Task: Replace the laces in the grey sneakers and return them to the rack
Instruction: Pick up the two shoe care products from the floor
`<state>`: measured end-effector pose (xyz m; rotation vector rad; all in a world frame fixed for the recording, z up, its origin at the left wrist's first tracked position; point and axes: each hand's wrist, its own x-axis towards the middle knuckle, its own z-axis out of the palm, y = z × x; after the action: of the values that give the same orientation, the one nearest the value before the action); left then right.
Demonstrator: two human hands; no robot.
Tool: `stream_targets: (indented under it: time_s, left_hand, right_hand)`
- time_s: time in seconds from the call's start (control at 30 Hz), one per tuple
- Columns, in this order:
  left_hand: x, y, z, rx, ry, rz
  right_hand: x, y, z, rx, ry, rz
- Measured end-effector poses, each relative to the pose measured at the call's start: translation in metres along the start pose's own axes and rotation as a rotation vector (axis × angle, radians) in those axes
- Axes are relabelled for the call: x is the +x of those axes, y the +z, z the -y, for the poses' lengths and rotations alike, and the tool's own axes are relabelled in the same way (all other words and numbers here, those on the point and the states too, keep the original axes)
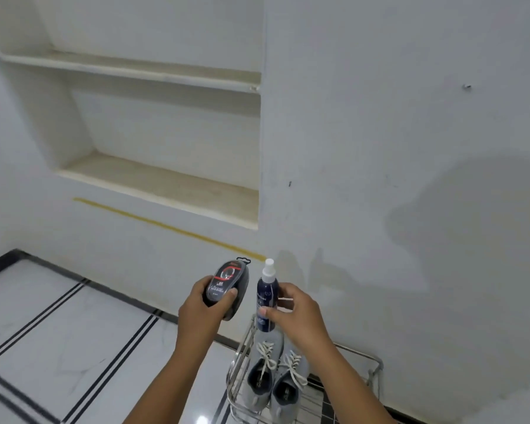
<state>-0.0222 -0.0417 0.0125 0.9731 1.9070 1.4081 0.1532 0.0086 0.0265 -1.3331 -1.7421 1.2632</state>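
Observation:
Two grey sneakers (pixel 273 374) with white laces stand side by side on a chrome wire rack (pixel 375 361) at the bottom centre, toes toward the wall. My left hand (pixel 201 307) grips a dark oval shoe-polish sponge case (pixel 227 289) with a red and white label. My right hand (pixel 297 313) holds an upright dark blue spray bottle (pixel 266 296) with a white nozzle. Both hands hover above the sneakers and rack, a short gap between the two items.
A white wall stands close ahead with a recessed two-shelf niche (pixel 166 185) at upper left. A yellow tape strip (pixel 166 226) runs below it. White floor tiles with black stripes (pixel 74 332) lie to the left of the rack.

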Motion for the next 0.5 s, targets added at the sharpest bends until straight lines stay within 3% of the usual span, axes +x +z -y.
stream_targets:
  time_s: [0.27,0.5]
  left_hand:
    - [0.06,-0.026,0.007,-0.006,-0.026,-0.063]
    - [0.228,-0.035,0.014,0.011,0.018,0.015]
  right_hand:
    - [0.055,0.034,0.012,-0.007,0.053,0.072]
    - [0.201,0.09,0.037,0.046,0.051,-0.067]
